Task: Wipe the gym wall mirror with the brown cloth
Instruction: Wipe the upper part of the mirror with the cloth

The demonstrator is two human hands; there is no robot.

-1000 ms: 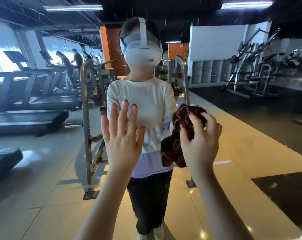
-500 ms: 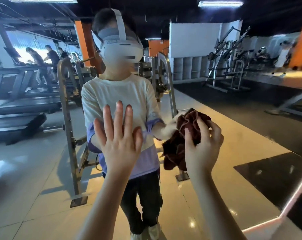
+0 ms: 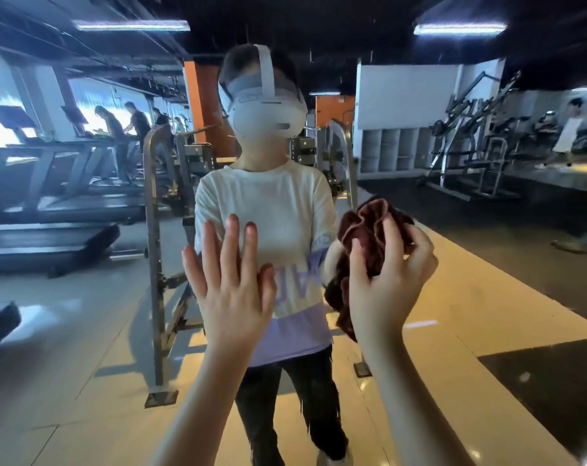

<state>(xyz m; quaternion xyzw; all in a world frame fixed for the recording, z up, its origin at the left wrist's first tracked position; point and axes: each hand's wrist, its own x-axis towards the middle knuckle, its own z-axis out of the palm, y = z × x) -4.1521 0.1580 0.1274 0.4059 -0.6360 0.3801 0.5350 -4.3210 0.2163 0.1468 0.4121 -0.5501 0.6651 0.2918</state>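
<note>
The wall mirror [image 3: 83, 331] fills the whole view and reflects me and the gym behind me. My left hand [image 3: 230, 284] lies flat against the glass with straight fingers pointing up. Right of it, my right hand [image 3: 389, 280] grips a bunched brown cloth [image 3: 366, 230] held up at the mirror. The cloth's lower part hangs down beside my palm. Its reflection merges with the cloth itself.
In the reflection stand a grey metal rack [image 3: 154, 264] behind me, treadmills [image 3: 50, 237] with people on them at the left, and weight machines [image 3: 473, 156] at the right. The floor is glossy tile with a dark mat [image 3: 554, 391] at the right.
My view swung right and then back left. The right hand shifted the cloth slightly up and right along the glass, and its fingers have regripped. The left hand stays flat on the mirror.
</note>
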